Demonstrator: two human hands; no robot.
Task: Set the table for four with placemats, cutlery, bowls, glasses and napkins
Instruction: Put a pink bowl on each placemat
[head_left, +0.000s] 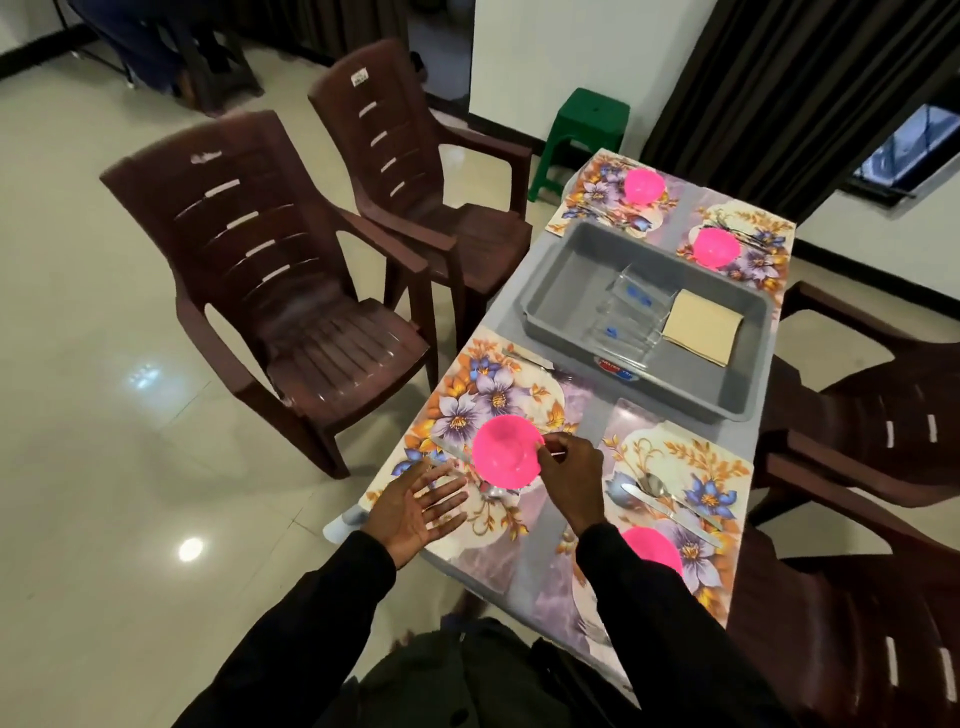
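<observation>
The right hand (569, 467) pinches the right rim of a pink bowl (506, 452), apparently to seat it on the near-left mat (483, 384); whether it already rests there is unclear. The left hand (415, 501) hovers just beside it, palm up, fingers spread, holding nothing, likely ready to steady it. Glasses (623, 317) and napkins (704, 325) lie in the grey tub (576, 280), set mid-table, probably so every place is within reach.
</observation>
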